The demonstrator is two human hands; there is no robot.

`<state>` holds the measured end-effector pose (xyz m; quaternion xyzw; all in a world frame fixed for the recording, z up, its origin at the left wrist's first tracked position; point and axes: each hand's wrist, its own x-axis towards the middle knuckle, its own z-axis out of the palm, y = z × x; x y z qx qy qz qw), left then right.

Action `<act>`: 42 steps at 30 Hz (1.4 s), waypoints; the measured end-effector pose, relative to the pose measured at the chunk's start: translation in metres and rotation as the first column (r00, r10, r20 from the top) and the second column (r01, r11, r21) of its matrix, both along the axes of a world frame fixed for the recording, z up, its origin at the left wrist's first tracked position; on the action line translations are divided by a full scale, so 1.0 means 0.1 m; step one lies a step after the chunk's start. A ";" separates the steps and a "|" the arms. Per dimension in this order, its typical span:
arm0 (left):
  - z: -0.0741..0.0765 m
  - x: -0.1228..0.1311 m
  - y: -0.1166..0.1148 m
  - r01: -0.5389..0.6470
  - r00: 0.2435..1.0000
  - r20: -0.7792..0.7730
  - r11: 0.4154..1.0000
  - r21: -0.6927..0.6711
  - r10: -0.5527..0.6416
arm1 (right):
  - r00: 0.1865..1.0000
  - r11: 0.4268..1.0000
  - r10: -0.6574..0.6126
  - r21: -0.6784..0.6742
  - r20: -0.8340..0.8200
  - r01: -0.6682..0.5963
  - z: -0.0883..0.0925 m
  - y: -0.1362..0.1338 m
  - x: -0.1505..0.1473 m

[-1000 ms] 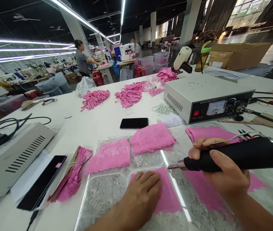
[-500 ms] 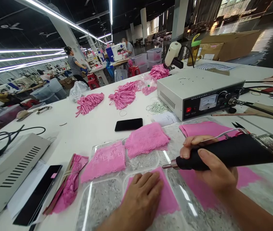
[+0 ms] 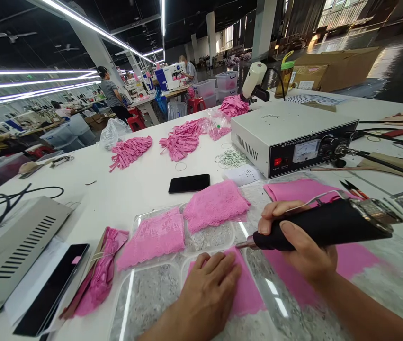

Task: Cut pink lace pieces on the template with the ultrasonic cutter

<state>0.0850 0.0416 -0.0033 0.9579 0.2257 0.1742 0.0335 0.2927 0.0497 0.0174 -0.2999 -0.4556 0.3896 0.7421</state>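
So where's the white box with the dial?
Head view, right of centre: the white box sits on the table behind the right hand and its black tool.

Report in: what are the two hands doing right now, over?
Left hand flat on pink lace piece. Right hand gripping black tool, metal tip at the lace's far edge. Nothing between tip and lace.
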 end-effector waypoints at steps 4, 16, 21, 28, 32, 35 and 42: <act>0.01 0.00 0.01 0.013 1.000 -0.012 1.000 0.001 -0.013 | 0.999 1.000 0.012 -0.004 0.031 -0.012 0.01 0.00 0.00; 0.04 0.00 0.00 -0.007 0.999 -0.042 1.000 0.009 0.008 | 0.996 0.997 0.072 -0.025 -0.059 -0.073 0.04 -0.12 0.12; 0.05 0.02 0.00 -0.009 0.998 -0.055 1.000 0.026 0.010 | 0.990 0.991 0.133 -0.019 -0.044 -0.134 0.07 -0.12 0.10; 0.07 0.02 0.00 -0.005 0.998 -0.068 1.000 0.020 0.006 | 0.993 0.993 0.117 -0.022 -0.029 -0.118 0.06 -0.13 0.10; 0.08 0.02 0.00 -0.001 0.999 -0.050 1.000 0.030 0.002 | 0.995 0.994 0.103 -0.020 -0.009 -0.103 0.06 -0.12 0.07; 0.08 0.02 0.01 0.000 0.999 -0.047 1.000 0.029 0.001 | 0.996 0.996 0.089 -0.018 -0.022 -0.089 0.07 -0.12 0.09; 0.08 -0.01 -0.03 -0.023 0.994 -0.109 1.000 0.004 0.023 | 0.990 0.994 0.097 -0.046 -0.101 -0.102 0.15 -0.20 0.16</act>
